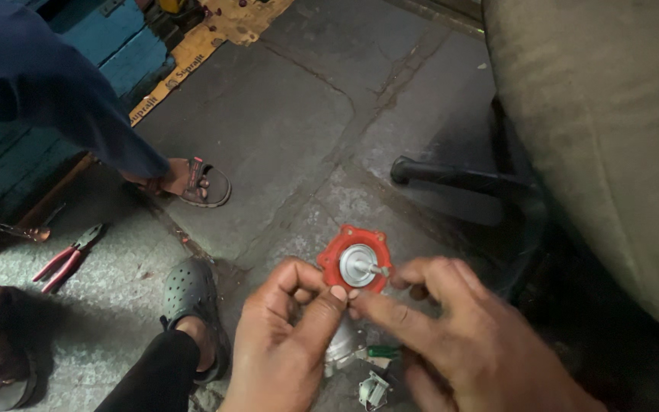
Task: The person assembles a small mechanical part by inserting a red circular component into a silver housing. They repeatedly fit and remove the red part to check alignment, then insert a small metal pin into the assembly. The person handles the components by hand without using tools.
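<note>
Two bare hands are kept busy over a cracked grey stone floor (284, 114): a red round diaphragm disc (354, 259) with a metal centre and stem is pinched at its lower edge by the left hand (287, 339), while the right hand (459, 328) is closed on it at the stem side, so both grips are shut on the part. Red-handled pliers (66, 259) are left lying on the floor well off to the left, near a sandalled foot (196, 181), with a dark clog (190, 294) planted just beside the hands and a small green-handled screwdriver (379, 352) seen underneath them.
</note>
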